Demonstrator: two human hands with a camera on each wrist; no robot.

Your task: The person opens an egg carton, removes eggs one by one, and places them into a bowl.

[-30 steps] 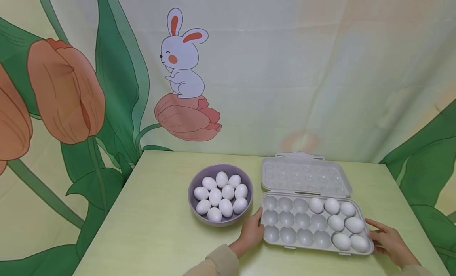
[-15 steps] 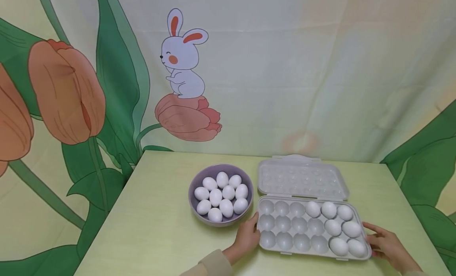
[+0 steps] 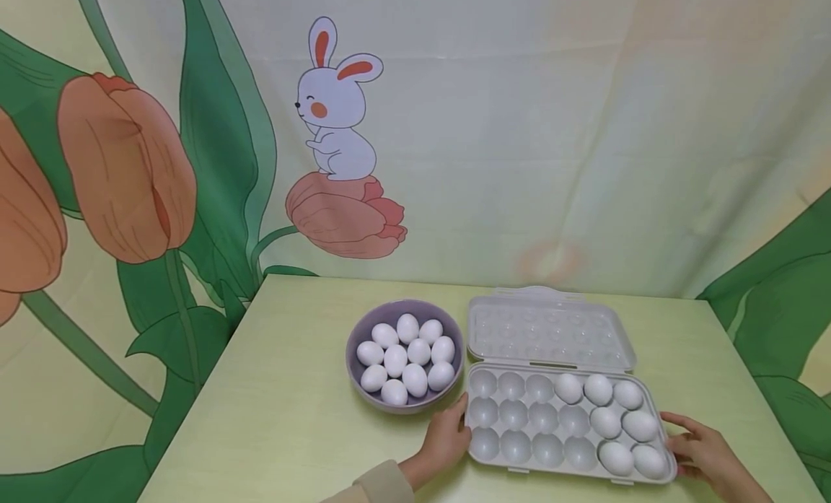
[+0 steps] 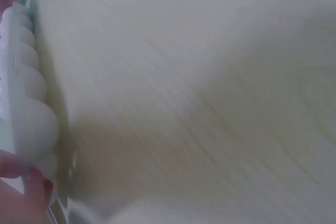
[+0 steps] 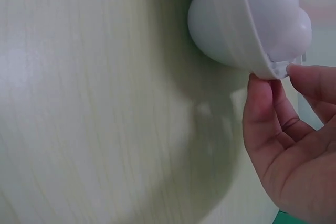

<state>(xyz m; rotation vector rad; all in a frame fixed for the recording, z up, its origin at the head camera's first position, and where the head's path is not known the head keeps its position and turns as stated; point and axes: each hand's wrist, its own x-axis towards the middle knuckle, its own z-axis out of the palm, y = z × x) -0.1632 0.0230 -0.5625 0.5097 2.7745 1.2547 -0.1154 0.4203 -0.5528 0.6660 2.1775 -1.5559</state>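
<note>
A pale plastic egg carton (image 3: 544,418), its lid (image 3: 552,333) folded back flat, lies at the right of the table in the head view. White eggs (image 3: 599,390) fill its right end: three in the back row, two in the middle, two in front. The other cups hold nothing. My left hand (image 3: 444,438) grips the carton's left end, with thumb and finger on the edge in the left wrist view. At the opposite end, my right hand (image 3: 704,452) pinches the rim; the right wrist view shows its fingertips (image 5: 260,95) at the rim's corner.
Just left of the carton stands a purple bowl (image 3: 357,333) with several white eggs (image 3: 394,361) in it. The light wooden table (image 3: 279,402) ends at a patterned cloth backdrop (image 3: 467,164) behind.
The egg carton has slid toward me and slightly left in the head view, with both hands moving along on its ends. The bowl has stayed in place.
</note>
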